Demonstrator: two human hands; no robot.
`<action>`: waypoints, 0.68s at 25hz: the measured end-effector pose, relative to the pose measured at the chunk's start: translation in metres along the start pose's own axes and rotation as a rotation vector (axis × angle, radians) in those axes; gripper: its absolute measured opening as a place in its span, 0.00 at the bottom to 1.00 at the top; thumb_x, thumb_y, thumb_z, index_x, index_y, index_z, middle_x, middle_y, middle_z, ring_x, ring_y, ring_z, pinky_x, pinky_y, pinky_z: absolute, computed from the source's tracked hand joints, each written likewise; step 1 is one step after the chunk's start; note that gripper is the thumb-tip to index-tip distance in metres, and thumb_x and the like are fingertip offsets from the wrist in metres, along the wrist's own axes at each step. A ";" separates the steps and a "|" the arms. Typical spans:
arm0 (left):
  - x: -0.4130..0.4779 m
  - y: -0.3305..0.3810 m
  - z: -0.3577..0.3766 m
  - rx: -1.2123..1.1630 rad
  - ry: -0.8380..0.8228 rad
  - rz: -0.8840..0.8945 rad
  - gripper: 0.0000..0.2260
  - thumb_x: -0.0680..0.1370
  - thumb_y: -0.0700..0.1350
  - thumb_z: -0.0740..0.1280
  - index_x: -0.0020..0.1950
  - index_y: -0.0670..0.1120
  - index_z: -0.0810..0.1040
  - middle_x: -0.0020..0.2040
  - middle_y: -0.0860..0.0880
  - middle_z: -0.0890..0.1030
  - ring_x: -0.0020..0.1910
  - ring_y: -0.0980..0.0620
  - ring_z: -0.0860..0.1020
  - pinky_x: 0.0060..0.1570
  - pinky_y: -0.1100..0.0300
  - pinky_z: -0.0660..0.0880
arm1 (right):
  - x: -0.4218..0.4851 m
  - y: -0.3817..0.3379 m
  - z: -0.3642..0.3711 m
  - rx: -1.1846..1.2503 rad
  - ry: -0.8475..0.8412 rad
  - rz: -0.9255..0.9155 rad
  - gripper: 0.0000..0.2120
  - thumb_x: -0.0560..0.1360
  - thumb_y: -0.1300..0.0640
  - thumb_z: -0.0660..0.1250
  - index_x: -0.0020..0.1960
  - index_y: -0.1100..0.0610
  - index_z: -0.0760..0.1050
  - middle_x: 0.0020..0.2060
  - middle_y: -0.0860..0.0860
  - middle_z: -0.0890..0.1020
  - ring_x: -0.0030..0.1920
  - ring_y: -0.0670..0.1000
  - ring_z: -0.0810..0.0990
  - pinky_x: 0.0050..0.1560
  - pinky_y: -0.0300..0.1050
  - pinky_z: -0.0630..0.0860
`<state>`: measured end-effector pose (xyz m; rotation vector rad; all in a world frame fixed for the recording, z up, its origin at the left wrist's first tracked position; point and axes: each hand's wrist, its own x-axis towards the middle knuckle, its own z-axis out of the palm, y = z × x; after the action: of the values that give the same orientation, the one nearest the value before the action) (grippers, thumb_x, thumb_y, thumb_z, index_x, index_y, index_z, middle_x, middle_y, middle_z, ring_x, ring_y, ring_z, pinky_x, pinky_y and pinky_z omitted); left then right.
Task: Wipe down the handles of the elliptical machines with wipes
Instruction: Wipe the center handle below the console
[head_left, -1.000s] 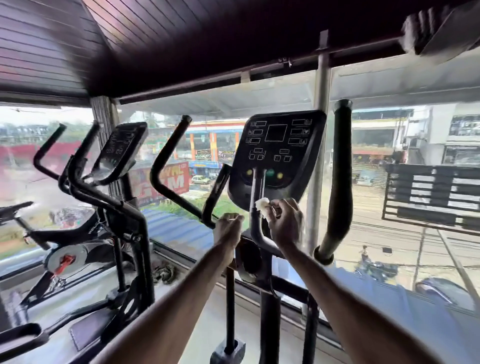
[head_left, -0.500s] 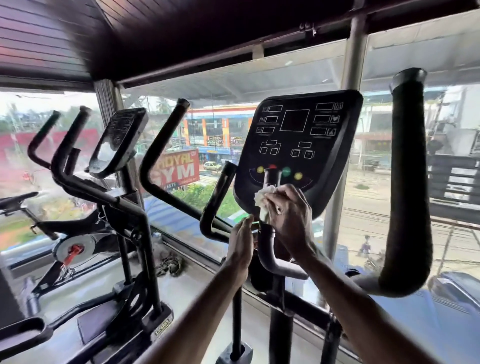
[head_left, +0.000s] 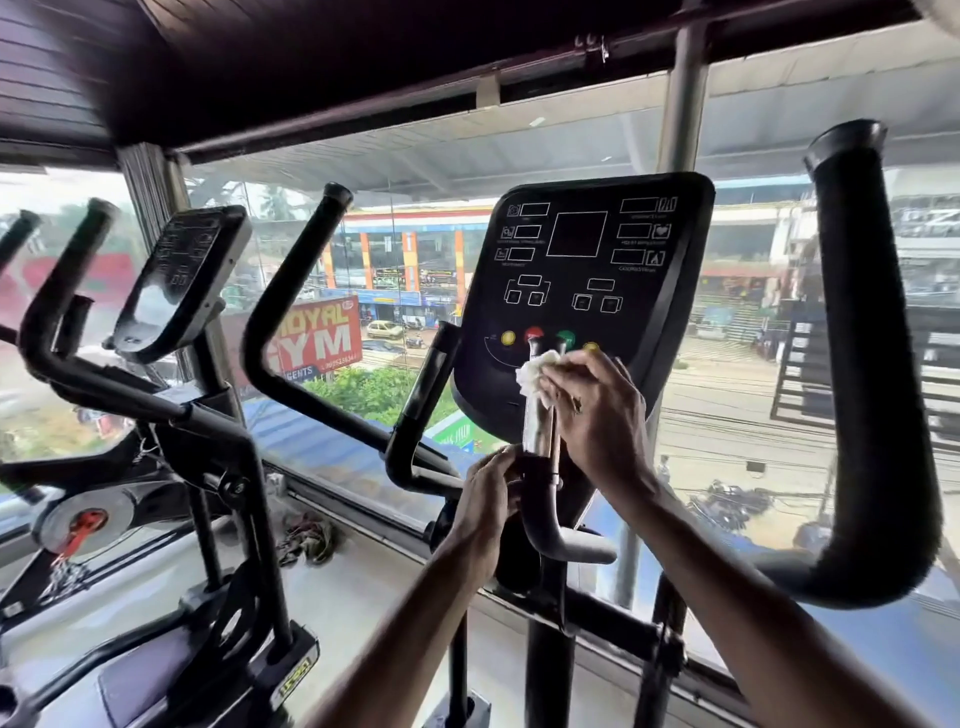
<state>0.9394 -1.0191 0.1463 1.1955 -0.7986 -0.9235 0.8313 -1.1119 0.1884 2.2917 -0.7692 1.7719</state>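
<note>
Right hand (head_left: 592, 410) pinches a crumpled white wipe (head_left: 535, 374) against the top of the short inner handle (head_left: 537, 431), just off centre toward three o'clock, under the console (head_left: 582, 260). Left hand (head_left: 485, 499) curls round the same handle lower down, below its silver section. I'd judge the job is early. The long swing handle (head_left: 878, 364) at three o'clock, its twin (head_left: 291, 322) at nine and the neighbouring elliptical (head_left: 182, 280) at far nine are probably left to wipe.
</note>
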 end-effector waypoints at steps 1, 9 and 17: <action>-0.001 -0.001 -0.001 -0.001 -0.021 0.001 0.14 0.84 0.42 0.59 0.50 0.41 0.83 0.48 0.38 0.87 0.46 0.43 0.85 0.49 0.55 0.78 | 0.005 -0.001 0.001 -0.009 0.030 0.033 0.08 0.78 0.58 0.74 0.55 0.58 0.87 0.52 0.50 0.83 0.52 0.53 0.81 0.56 0.37 0.74; -0.002 -0.007 -0.001 -0.019 -0.060 -0.050 0.16 0.85 0.45 0.58 0.54 0.39 0.84 0.51 0.38 0.87 0.48 0.44 0.85 0.50 0.53 0.76 | 0.016 -0.007 0.003 -0.076 -0.001 -0.062 0.04 0.78 0.60 0.74 0.49 0.60 0.87 0.51 0.49 0.81 0.52 0.51 0.77 0.53 0.35 0.74; -0.010 -0.006 -0.003 -0.064 -0.089 -0.055 0.15 0.85 0.45 0.59 0.50 0.45 0.86 0.50 0.43 0.87 0.48 0.49 0.84 0.51 0.54 0.73 | 0.024 -0.017 0.001 -0.121 -0.128 -0.091 0.03 0.76 0.64 0.75 0.44 0.61 0.85 0.49 0.48 0.79 0.52 0.48 0.72 0.45 0.45 0.81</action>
<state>0.9371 -1.0092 0.1399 1.1316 -0.8038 -1.0463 0.8443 -1.1050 0.2137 2.3380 -0.7577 1.5100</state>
